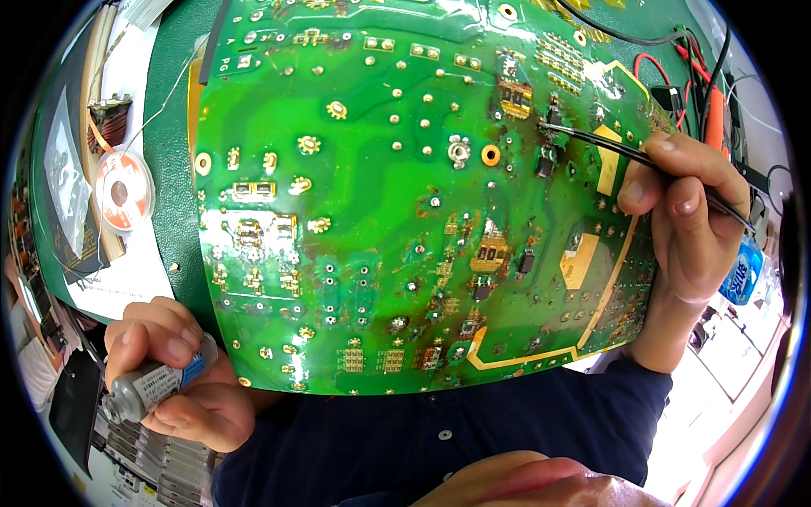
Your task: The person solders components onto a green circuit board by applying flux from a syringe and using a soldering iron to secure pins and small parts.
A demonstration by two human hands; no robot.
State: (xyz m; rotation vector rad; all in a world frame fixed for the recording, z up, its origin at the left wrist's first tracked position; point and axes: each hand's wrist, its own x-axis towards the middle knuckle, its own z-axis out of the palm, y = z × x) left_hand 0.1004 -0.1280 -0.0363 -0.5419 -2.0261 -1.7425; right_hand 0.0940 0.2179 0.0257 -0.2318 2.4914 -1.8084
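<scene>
A large green circuit board point(372, 224) lies in front of me, with dark burnt-looking stains on its right part. My right hand point(688, 190) is closed on black tweezers point(612, 144), held between thumb and fingers. Their tips reach a dark, charred spot point(547, 139) near the board's upper right; whether they grip anything there is too small to tell. Beside the board's lower left corner, my left hand point(182, 372) is closed around a small grey tube point(152, 390) with a white and blue label. That tube is tilted and apart from the board.
Left of the board, a solder wire spool point(125, 193) rests on white paper near a copper coil point(111, 118) and a clear plastic bag point(68, 173). A green mat point(179, 110) lies underneath. Black and red cables point(688, 72) and a blue-labelled item point(743, 272) are at the right.
</scene>
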